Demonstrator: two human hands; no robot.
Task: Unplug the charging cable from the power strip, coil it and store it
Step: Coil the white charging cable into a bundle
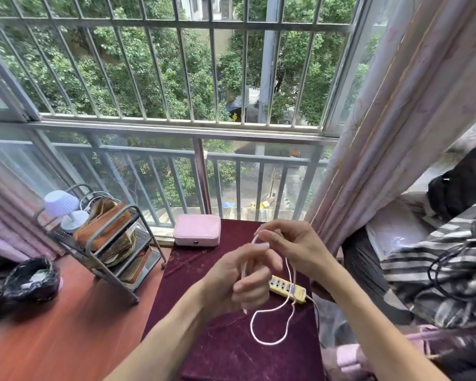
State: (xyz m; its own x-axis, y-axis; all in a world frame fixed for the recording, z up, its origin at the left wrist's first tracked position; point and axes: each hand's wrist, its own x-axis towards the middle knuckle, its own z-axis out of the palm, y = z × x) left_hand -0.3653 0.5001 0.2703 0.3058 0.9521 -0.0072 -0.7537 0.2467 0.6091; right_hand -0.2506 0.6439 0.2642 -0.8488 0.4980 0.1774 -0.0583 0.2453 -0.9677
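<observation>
— Above a worktop [226, 353] draped in dark maroon velvet, what do the two hands hold?

— A thin, smooth white charging cable [270, 340]. The left hand [239, 281] has its grip closed around the cable's stiff straight end, fingers curled into a loose fist; the right hand [294, 248] pinches the cord between thumb and fingertips, slightly higher.

— Where does the cable run from the grip?

— It arcs between both hands, then drops below them into a rounded loop lying on the velvet, passing over a flat, rectangular yellow plastic power strip [287, 290]. Whether it is plugged in cannot be told.

— And nearby?

— A soft pink rounded-corner case [197, 229] sits at the worktop's far edge by the barred window [176, 64]; a grey metal wire rack [107, 243] stands to the left on reddish wood flooring.
</observation>
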